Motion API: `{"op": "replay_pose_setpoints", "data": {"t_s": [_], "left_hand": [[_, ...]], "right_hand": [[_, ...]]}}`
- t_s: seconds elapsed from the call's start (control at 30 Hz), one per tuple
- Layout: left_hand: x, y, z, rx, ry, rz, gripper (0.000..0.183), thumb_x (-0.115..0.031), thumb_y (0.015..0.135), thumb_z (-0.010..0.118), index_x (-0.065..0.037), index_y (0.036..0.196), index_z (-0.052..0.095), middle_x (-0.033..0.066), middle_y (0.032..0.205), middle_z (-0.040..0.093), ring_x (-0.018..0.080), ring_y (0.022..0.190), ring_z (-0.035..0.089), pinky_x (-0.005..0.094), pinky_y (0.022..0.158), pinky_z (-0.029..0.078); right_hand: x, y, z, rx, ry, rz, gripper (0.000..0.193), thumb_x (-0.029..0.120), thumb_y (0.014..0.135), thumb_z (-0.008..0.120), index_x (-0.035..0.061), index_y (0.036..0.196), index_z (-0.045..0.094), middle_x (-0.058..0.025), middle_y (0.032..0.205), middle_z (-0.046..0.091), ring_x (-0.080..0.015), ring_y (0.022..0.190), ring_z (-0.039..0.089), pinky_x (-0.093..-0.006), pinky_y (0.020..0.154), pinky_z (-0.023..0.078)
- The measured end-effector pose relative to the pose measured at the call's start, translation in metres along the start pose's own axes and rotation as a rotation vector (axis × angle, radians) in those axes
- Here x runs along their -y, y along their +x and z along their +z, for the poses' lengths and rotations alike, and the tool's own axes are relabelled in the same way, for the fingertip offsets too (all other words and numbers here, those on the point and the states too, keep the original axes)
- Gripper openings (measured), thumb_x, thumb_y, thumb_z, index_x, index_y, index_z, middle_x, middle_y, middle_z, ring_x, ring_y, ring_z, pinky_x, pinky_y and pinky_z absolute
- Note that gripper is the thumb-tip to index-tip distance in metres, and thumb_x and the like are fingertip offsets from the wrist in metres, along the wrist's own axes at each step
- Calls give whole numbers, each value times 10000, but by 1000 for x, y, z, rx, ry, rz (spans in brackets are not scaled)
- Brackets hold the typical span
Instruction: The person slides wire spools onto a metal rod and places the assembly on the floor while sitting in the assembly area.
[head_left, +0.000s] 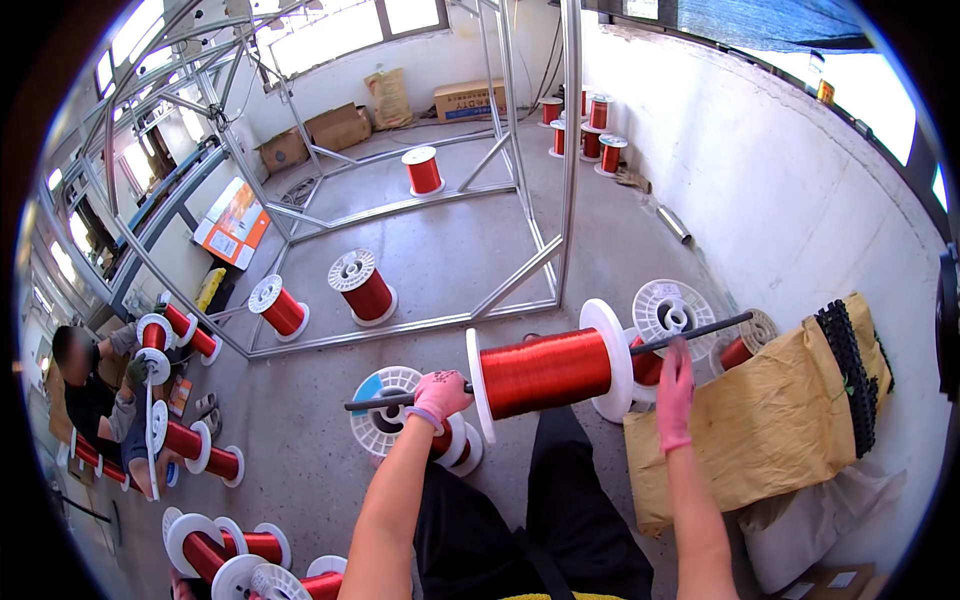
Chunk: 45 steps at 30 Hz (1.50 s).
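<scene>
A large white-flanged spool of red wire [545, 370] lies on its side in front of me, with a black rod [718, 326] through its centre. The rod sticks out at both ends. My left hand [442, 395], in a pink glove, is closed round the rod just left of the spool. At the right end my right hand [676, 400], also pink-gloved, has its fingers stretched upward, fingertips at the rod. White-flanged spools stand beneath both rod ends, an upright one [668, 300] near the right end and another [375, 428] under the left.
A metal frame [400, 335] stands ahead, with red spools [365, 290] on the floor inside it. Tan sacking [740, 430] lies at my right by the white wall [780, 190]. More spools [205, 550] sit at lower left. A person [100, 400] handles spools at far left.
</scene>
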<state>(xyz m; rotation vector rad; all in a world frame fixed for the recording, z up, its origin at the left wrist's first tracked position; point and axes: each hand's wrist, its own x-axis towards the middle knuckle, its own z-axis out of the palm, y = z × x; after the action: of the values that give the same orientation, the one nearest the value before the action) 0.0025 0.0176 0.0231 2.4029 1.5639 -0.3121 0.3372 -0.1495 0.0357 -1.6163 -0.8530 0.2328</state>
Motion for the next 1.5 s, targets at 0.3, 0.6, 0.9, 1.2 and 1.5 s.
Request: {"op": "replay_pose_setpoints", "data": {"t_s": [0.3,0.6,0.9,1.2,1.5], "left_hand": [[-2,3,-2,5,5,3,328,-354,765,584,-114,939,724,148,922,695,327,881,670,419,793,528],[6,9,8,22,38,16,324,-346,771,581,-109,941,720,153,907,695,333,875,669,412,796,525],[1,6,6,39,24,13,338,-348,781,573,-85,941,713,157,947,692,340,897,665,419,813,523],[4,9,7,48,23,11,338,-339,768,579,-99,962,717,147,980,691,314,925,666,425,809,528],[5,8,10,-9,-14,39,322,-330,756,579,-83,908,720,158,907,695,330,876,673,418,776,533]], "right_hand": [[85,106,95,522,-708,92,682,463,878,506,-90,1273,450,-296,1253,522,-401,1203,490,-424,1015,390],[73,105,106,657,-695,245,565,415,905,423,-39,1213,559,-263,1278,520,-379,1231,473,-430,1039,368],[-112,-95,-6,404,-754,-347,449,274,940,475,5,1300,483,-221,1254,542,-385,1157,515,-437,951,426],[-204,-187,-111,977,-1142,132,419,361,978,341,15,1121,529,-189,1152,591,-343,1067,593,-462,871,472],[-177,-116,-71,633,-939,24,498,376,966,358,-2,1273,466,-248,1170,583,-402,994,594,-463,855,467]]}}
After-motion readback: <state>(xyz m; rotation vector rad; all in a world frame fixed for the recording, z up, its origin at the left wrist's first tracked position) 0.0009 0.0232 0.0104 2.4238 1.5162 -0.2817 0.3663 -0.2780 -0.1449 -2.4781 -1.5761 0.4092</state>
